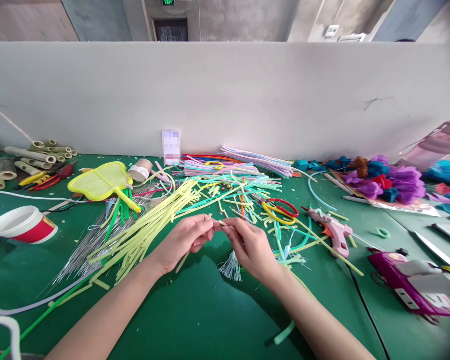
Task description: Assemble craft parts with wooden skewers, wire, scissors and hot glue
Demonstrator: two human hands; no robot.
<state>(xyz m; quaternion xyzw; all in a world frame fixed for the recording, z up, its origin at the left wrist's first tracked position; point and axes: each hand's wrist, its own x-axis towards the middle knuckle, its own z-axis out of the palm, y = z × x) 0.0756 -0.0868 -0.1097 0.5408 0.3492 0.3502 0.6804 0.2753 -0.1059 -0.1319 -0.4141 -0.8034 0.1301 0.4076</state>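
Observation:
My left hand (189, 237) is closed in a pinch on a thin pale stick (182, 262), whose lower end pokes out below the palm. Fingertips of my right hand (253, 247) meet it from the other side, pinched on a small pale piece (220, 223). Whether both hold one and the same piece, I cannot tell. Just below the right fingers lies a grey-blue tassel (231, 267) on the green table (195, 320). Pale yellow pipe cleaners (150, 225) spread out beside my left hand. Scissors with red and yellow handles (281, 212) lie beyond my right hand.
To the left are a paper cup (41, 225), a yellow wing-shaped mesh piece (101, 182), pliers (56, 177) and bamboo pieces (33, 157). A pink glue gun (333, 230), a purple power strip (397, 280) and purple flowers (401, 182) are right. A grey partition (225, 95) stands behind.

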